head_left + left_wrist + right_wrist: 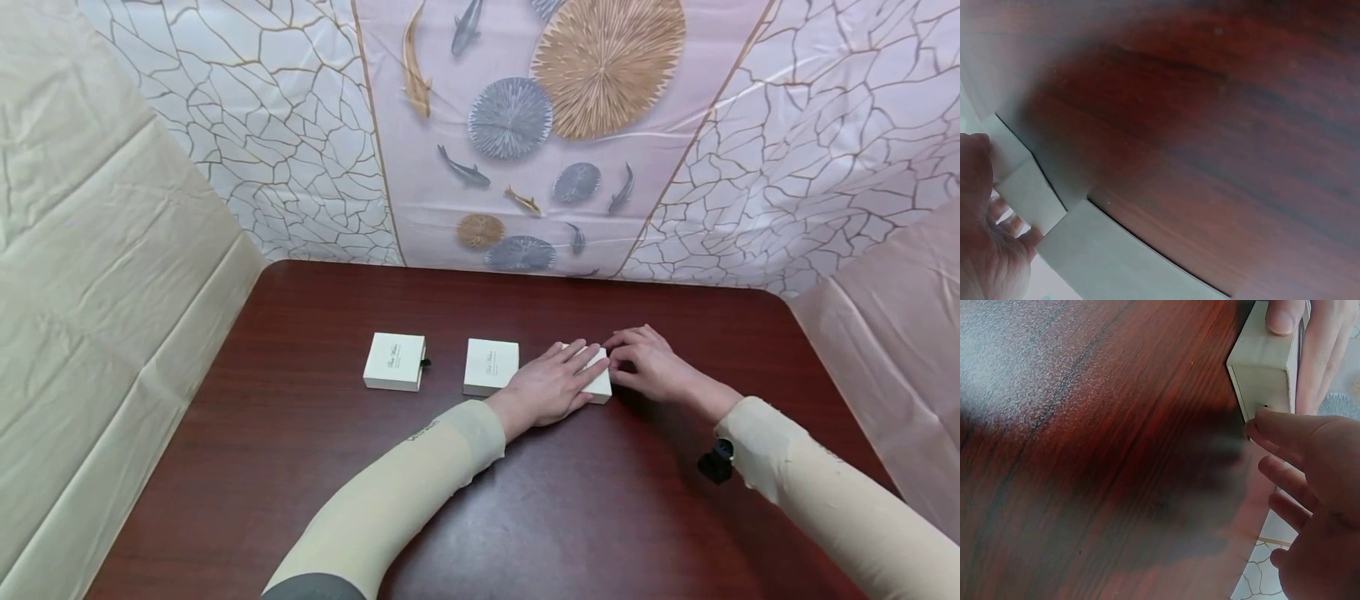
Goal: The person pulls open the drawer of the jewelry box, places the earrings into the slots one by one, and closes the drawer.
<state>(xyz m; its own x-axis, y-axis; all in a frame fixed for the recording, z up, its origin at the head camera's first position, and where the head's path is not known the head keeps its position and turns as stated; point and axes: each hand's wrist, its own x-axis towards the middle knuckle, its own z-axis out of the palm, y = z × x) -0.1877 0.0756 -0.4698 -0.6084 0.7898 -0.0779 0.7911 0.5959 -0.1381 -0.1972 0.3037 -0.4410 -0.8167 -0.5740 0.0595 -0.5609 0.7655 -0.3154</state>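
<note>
On the table's right half, my left hand [551, 385] lies over a small white box [600, 385], its fingers spread across the top. In the right wrist view, the left thumb [1281, 322] presses the near side of this box. At the box's right end is my right hand [647, 363], its thumb and forefinger meeting on a small dark tab [1264, 408], mostly hidden by the fingertips. Left of it sits a second white box [491, 367] with printed script, close to my left wrist. A third white box [393, 362] stands farther left, a black tab [426, 362] at its right end.
The boxes stand in a row on a dark red wooden table [480, 500] with rounded far corners. Behind it hangs a cloth [510, 192] patterned with fish and lily pads. Pale cloths flank both sides. A black device [717, 461] is strapped at my right wrist.
</note>
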